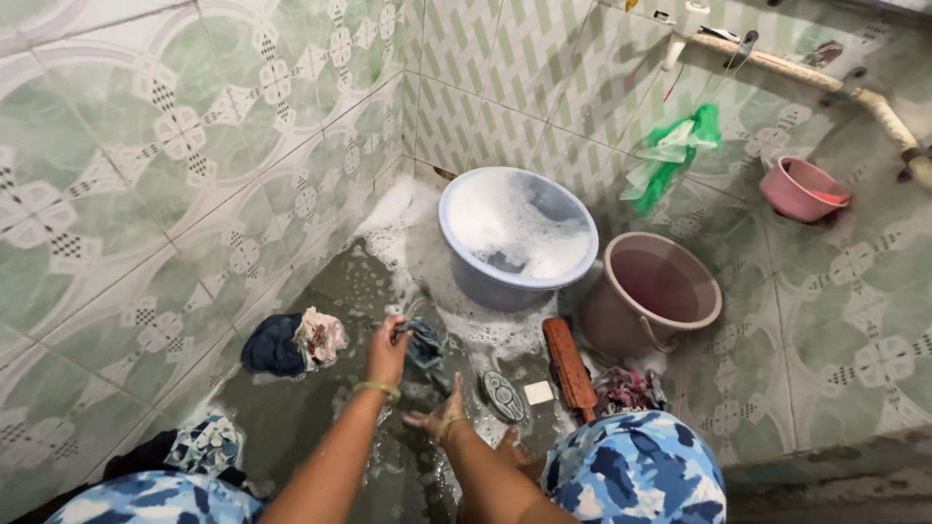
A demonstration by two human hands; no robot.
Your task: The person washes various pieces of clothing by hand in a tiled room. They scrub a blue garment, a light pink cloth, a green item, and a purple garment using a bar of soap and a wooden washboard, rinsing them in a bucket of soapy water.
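Left hand is gripping the upper end of the wet dark cloth while right hand is pressing flat, fingers spread, on its lower end against the soapy floor, cloth's long axis running between both hands.

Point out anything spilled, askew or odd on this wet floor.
Suds spread across the floor from the corner past the foam-filled blue basin. A green plastic bag hangs crumpled on the wall. The left hand grips a wet cloth.
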